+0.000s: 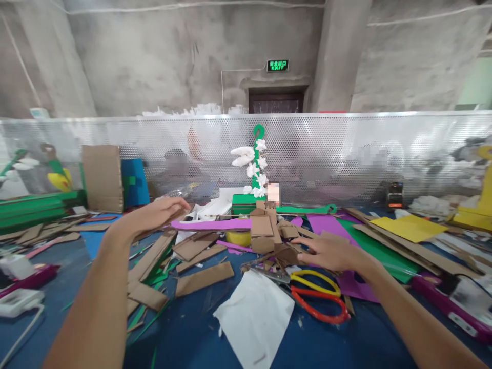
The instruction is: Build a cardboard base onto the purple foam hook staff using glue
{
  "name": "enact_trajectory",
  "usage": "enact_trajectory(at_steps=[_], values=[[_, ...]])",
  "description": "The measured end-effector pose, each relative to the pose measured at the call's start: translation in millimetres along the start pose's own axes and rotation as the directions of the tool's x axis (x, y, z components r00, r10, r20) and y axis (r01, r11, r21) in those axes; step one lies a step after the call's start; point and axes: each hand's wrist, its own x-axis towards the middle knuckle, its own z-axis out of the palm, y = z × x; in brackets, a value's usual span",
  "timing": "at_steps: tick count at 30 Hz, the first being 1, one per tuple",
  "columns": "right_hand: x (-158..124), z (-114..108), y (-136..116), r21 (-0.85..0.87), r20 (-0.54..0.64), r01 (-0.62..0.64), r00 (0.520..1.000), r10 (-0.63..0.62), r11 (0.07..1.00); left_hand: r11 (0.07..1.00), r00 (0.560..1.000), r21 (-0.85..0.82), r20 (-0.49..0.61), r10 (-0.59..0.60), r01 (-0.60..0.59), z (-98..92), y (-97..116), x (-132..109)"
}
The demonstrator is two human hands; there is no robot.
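My left hand (159,211) reaches in with fingers stretched forward, palm down, over the cardboard scraps and close to the left end of a purple strip (211,225). It holds nothing visible, and I cannot tell whether it touches anything. To the right, my right hand (326,252) has its fingers apart, beside a small brown cardboard construction (263,228) and loose cardboard bits. Scissors with one yellow and one red handle loop (321,305) lie just below that hand. A white sheet (257,318) lies in front, partly beneath the scissors' blades. Behind stands a green stem with white flowers (259,169).
Cardboard strips (205,278) litter the blue table (184,328). Yellow tape (239,238) sits mid-table. Purple power strips (449,307) lie at both sides. Yellow card (413,228) and green sheets are at right. A perforated metal screen (326,148) stands across the back.
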Motion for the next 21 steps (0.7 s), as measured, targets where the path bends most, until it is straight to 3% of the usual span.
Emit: enact_trajectory(at_steps=[3,8,13,15,17,21], values=[[-0.7,-1.4,-2.3,0.019,0.000,0.005,1.000,-0.005,1.000,0.995,0.998,-0.085,0.032,0.050,-0.047,-2.3,11.2,-0.5],[-1.1,-3.0,-5.8,0.008,-0.044,0.002,0.999,-0.002,1.000,0.993,0.987,-0.088,0.135,0.086,-0.074,3.1,23.0,0.3],[1.9,-8.2,-10.8,-0.054,-0.002,-0.096,0.995,0.096,0.994,0.990,0.926,-0.110,0.358,0.117,-0.083,20.6,42.4,4.7],[2.8,-12.9,-13.3,-0.016,0.025,-0.147,0.989,0.147,0.989,0.984,0.906,-0.134,0.392,0.162,-0.118,29.0,51.8,9.5],[3.1,-17.8,-15.1,0.110,0.026,-0.172,0.985,0.170,0.979,0.972,0.917,-0.170,0.338,0.213,-0.163,36.2,59.1,15.5],[4.0,-22.7,-16.0,0.439,-0.033,-0.142,0.984,0.174,0.887,0.941,0.965,-0.281,0.123,0.233,-0.192,46.9,63.6,26.9]])
